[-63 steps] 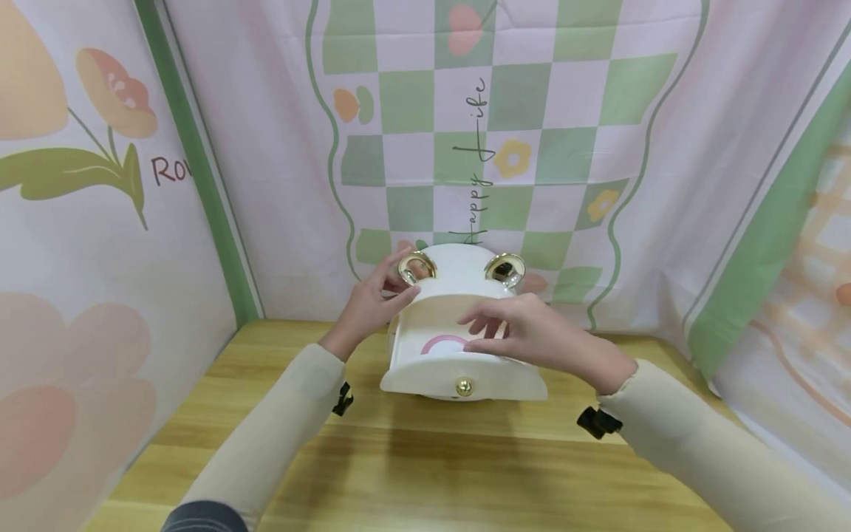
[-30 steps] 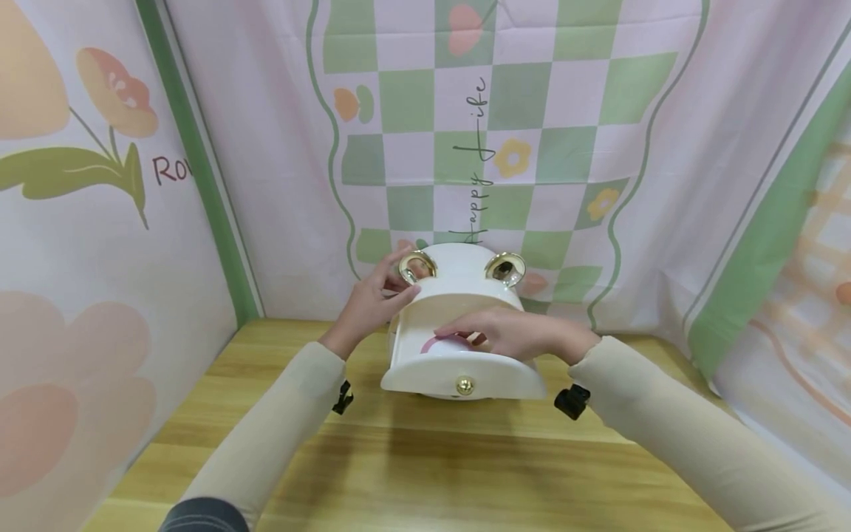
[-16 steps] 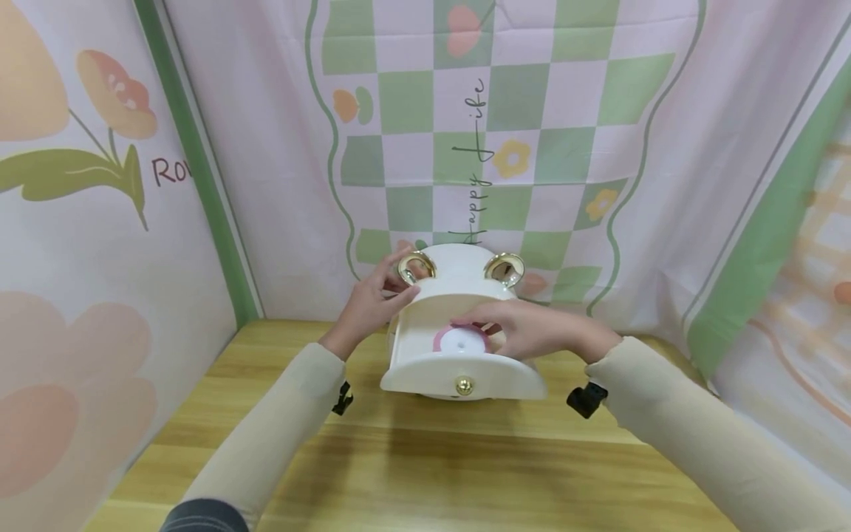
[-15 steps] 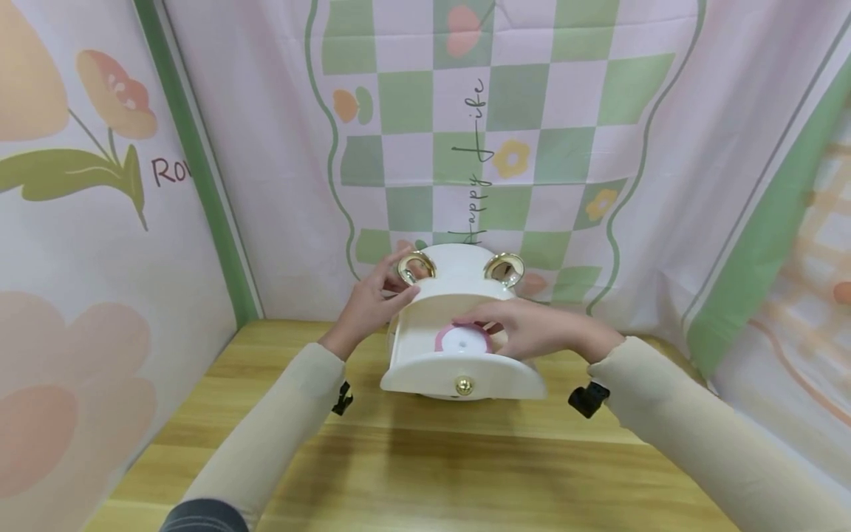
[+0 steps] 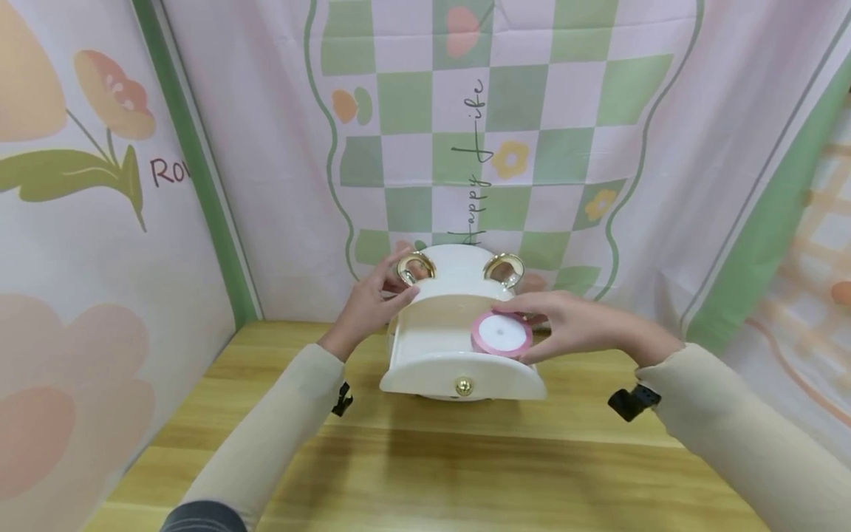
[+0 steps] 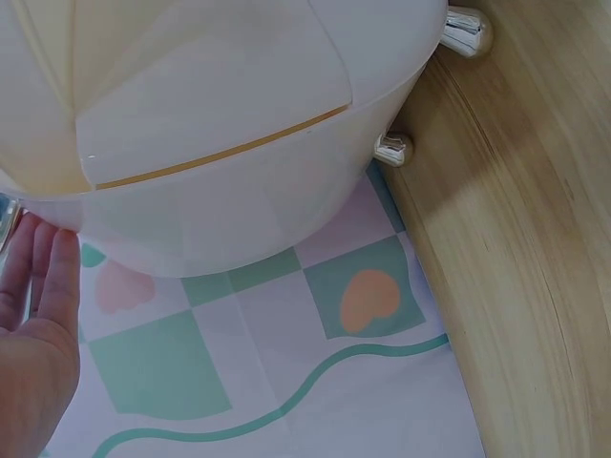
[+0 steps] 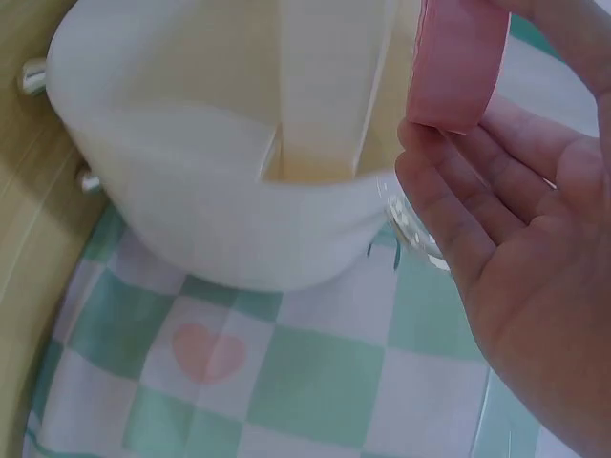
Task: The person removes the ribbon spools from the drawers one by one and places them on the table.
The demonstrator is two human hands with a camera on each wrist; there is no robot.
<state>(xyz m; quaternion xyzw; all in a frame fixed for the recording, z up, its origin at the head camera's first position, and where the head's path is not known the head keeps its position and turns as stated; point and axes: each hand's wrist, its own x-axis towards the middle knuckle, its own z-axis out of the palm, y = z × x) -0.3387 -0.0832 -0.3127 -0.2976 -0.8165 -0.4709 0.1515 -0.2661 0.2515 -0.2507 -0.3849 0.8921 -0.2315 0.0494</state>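
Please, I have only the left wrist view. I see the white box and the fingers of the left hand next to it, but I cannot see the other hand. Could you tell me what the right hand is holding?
Observer: The right hand is holding a round pink roll with a white flat side.
Operator: Thank you. I see mostly the side of the box. What is in the middle of its drawer front?
Observer: There is a round gold knob.
Operator: I understand. And is there any writing on the checked cloth behind? My picture shows only squares and some shapes.
Observer: Yes, "Happy Life" is written on it in dark handwriting.
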